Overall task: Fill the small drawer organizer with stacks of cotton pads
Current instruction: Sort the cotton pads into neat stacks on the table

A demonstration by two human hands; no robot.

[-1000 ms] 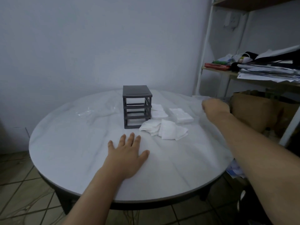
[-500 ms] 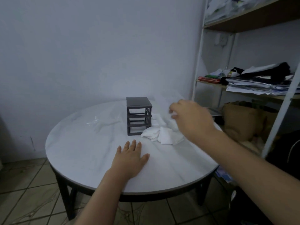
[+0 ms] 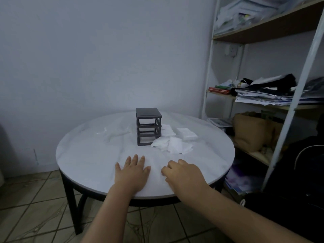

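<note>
A small dark grey drawer organizer [image 3: 148, 126] stands upright near the middle of the round white table [image 3: 87, 155]; its front slots look open, with no drawers seen. White cotton pads [image 3: 172, 144] lie in loose piles right of it, and a neater stack [image 3: 187, 133] sits farther right. My left hand [image 3: 132, 172] lies flat on the table near the front edge, fingers straight. My right hand [image 3: 184, 174] rests beside it on the tabletop with fingers loosely curled, holding nothing. Both hands are well short of the organizer.
A crumpled clear plastic wrapper [image 3: 105, 132] lies left of the organizer. A white metal shelf unit [image 3: 289, 106] with papers, a brown bag [image 3: 252, 132] and dark clutter stands close to the table's right side. Tiled floor lies below.
My right hand has drawn back from the far right and the pads to rest on the table beside my left hand. The view has pulled back; my left hand stays flat.
</note>
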